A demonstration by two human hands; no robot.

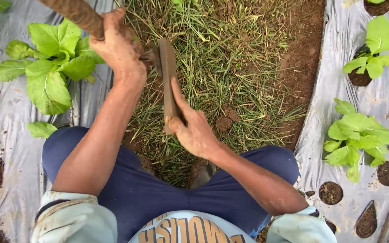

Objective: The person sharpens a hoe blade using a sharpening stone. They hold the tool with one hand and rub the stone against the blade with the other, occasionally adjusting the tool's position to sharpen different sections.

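Note:
My left hand (119, 47) is wrapped around the brown wooden handle (75, 12) of a hoe, close to where it meets the blade. The flat rusty blade (168, 76) stands edge-up over the grass. My right hand (193, 128) rests on the blade's near end, thumb laid along its side and fingers curled about it. Both hands are smeared with soil. My knees in dark blue trousers (149, 193) are spread below, over a grassy furrow (230, 67).
Silver plastic mulch (14, 148) covers raised beds on both sides. Leafy green seedlings grow from holes at left (50, 67) and right (359, 135), (374, 49). Several holes hold only dark soil (330, 192). Bare brown earth (302, 54) borders the grass at right.

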